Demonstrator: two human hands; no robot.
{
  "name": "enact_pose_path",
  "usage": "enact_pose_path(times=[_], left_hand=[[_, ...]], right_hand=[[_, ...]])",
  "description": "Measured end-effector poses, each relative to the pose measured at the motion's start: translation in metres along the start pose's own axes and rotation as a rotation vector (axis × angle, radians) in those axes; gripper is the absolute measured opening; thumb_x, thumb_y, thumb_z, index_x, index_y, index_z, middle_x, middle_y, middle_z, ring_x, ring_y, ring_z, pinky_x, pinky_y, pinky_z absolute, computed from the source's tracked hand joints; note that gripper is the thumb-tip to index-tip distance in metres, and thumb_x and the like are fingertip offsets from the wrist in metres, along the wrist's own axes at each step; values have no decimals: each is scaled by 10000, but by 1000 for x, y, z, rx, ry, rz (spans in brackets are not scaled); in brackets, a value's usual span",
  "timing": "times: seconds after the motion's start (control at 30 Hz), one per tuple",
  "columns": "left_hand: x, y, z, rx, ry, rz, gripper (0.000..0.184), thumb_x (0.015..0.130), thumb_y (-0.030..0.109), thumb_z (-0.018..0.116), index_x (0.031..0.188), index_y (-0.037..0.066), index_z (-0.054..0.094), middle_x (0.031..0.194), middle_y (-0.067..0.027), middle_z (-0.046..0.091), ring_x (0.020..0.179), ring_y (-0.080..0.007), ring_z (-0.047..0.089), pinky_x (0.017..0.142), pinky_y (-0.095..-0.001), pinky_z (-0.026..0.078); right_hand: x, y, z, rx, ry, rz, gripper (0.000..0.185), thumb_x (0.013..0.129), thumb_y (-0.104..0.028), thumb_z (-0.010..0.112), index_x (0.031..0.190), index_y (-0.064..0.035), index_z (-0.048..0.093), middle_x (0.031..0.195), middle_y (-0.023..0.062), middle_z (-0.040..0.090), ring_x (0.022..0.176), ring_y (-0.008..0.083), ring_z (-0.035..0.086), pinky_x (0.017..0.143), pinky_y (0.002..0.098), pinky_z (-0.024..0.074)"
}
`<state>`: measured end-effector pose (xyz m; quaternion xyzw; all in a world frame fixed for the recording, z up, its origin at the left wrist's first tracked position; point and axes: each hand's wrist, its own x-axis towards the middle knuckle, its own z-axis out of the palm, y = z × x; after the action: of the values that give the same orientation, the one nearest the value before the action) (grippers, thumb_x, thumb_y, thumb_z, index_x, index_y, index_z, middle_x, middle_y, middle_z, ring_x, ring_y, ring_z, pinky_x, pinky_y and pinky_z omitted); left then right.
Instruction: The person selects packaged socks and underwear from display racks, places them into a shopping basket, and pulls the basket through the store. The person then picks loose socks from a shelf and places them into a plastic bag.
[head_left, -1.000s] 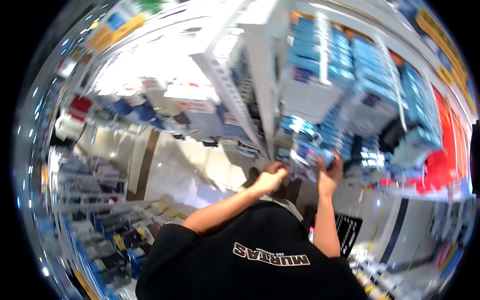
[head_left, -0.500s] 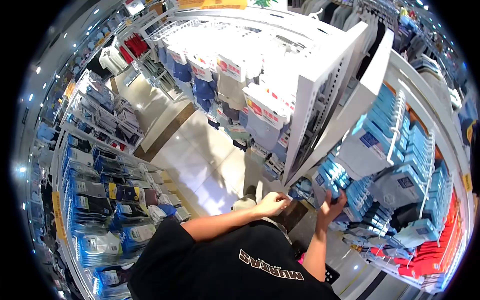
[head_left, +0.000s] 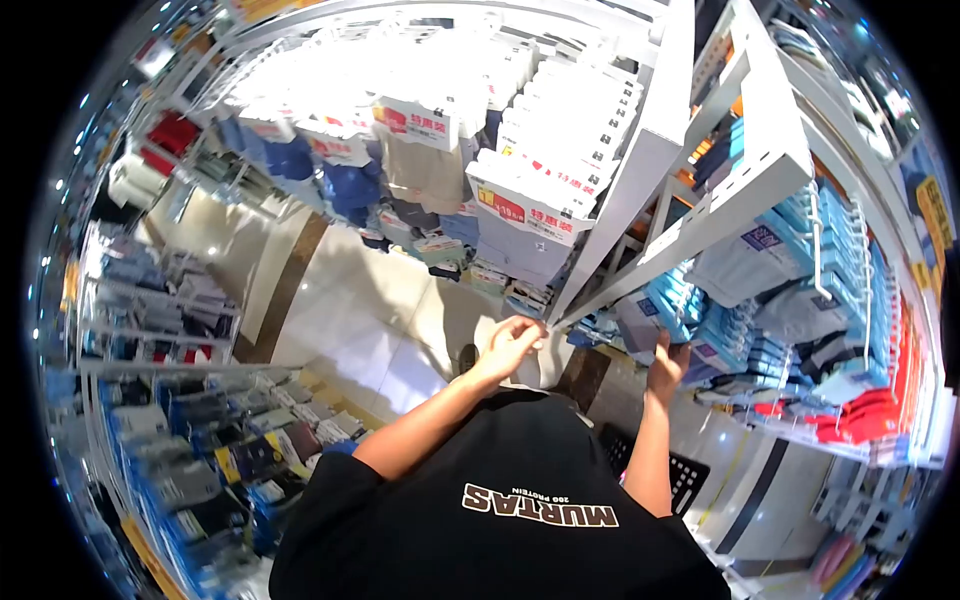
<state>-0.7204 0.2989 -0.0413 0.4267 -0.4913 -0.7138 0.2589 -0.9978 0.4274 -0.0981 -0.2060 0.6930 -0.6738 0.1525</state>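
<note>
My left hand (head_left: 511,347) is in front of my chest, near the foot of the white rack post. Its fingers are curled together, and what they may hold is too small to make out. My right hand (head_left: 665,368) is further right, its fingers against the lower edge of a blue-topped grey pack (head_left: 641,318) and closed on it. That pack is beside the lower row of the rack. Above and to the right, more blue-topped grey packs (head_left: 758,252) hang on white hooks.
White rack frames (head_left: 640,165) rise just ahead. Underwear packs with red and white labels (head_left: 527,200) hang at centre left. Sock packs (head_left: 190,475) fill a rack at lower left. Red garments (head_left: 868,413) hang at right. A tiled floor (head_left: 350,330) shows between racks.
The view swung right, then partly back left. The pack, earlier between both hands, is now at the rack's lower row by my right hand. My left hand has moved away from it.
</note>
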Motion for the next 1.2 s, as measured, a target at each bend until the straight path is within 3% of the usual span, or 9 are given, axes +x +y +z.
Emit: enact_pose_path(times=[0.13, 0.27, 0.47, 0.6, 0.77, 0.87, 0.93, 1.1, 1.2], left_hand=[[12, 18, -48, -44, 74, 119, 245, 932, 181, 689, 1074, -9, 630, 964, -53, 672, 861, -113, 623, 782, -270, 508], [20, 56, -80, 64, 292, 502, 460, 896, 166, 721, 1287, 2, 542, 1154, -98, 633, 1051, -185, 600, 916, -319, 477], [29, 140, -74, 245, 141, 763, 622, 861, 176, 752, 1385, 9, 461, 1343, -138, 547, 1237, -233, 515, 1028, -362, 405], [31, 157, -72, 131, -34, 752, 521, 848, 120, 754, 1293, 1, 511, 1107, -86, 617, 995, -169, 571, 938, -330, 442], [18, 168, -79, 294, -168, 739, 234, 863, 107, 729, 1052, 24, 620, 980, -60, 611, 882, -138, 569, 827, -299, 474], [23, 171, -77, 255, -271, 841, 285, 879, 87, 704, 1139, 8, 620, 1053, -89, 631, 949, -163, 609, 871, -308, 480], [20, 177, -76, 164, -413, 654, 328, 922, 71, 644, 1236, -9, 597, 1143, -103, 660, 1019, -153, 606, 909, -309, 475], [4, 195, -71, 132, -494, 719, 249, 935, 68, 612, 1164, -28, 596, 1010, -133, 678, 904, -176, 628, 843, -311, 493], [-6, 199, -79, 195, -607, 661, 282, 964, 109, 601, 1210, -24, 560, 1007, -128, 664, 907, -175, 616, 846, -304, 486]], right_hand=[[-19, 24, 2, -93, 212, 292, 413, 932, -179, 678, 1251, 24, 513, 1140, 67, 603, 996, 159, 560, 900, 312, 436], [-58, 44, 13, 58, 389, -1, 403, 909, -254, 717, 1216, -82, 520, 933, -50, 523, 781, 55, 473, 651, 207, 424], [-101, -28, 77, -27, 236, 204, 273, 954, -194, 658, 1161, -33, 583, 923, 19, 612, 823, 94, 577, 678, 251, 475], [-96, -108, 135, 55, 78, -104, 271, 972, -164, 643, 1172, 2, 570, 991, 59, 645, 893, 130, 611, 789, 267, 497], [-88, -195, 194, 120, -34, -430, 729, 904, -294, 730, 1430, 51, 361, 1340, 173, 518, 1217, 245, 515, 1043, 371, 405], [-88, -210, 211, 163, -6, -397, 781, 884, -343, 751, 1420, 70, 361, 1302, 166, 541, 1145, 211, 556, 998, 346, 432], [-89, -216, 210, 170, 1, -383, 739, 885, -320, 755, 1393, 70, 385, 1247, 133, 566, 1099, 187, 567, 973, 331, 440], [-100, -225, 190, 350, 32, -401, 468, 898, -215, 751, 1213, 19, 497, 1107, 46, 597, 997, 110, 564, 901, 263, 442], [-108, -243, 182, 232, -47, -342, 421, 897, -331, 745, 1117, -24, 560, 967, 7, 622, 887, 76, 564, 801, 233, 448]])
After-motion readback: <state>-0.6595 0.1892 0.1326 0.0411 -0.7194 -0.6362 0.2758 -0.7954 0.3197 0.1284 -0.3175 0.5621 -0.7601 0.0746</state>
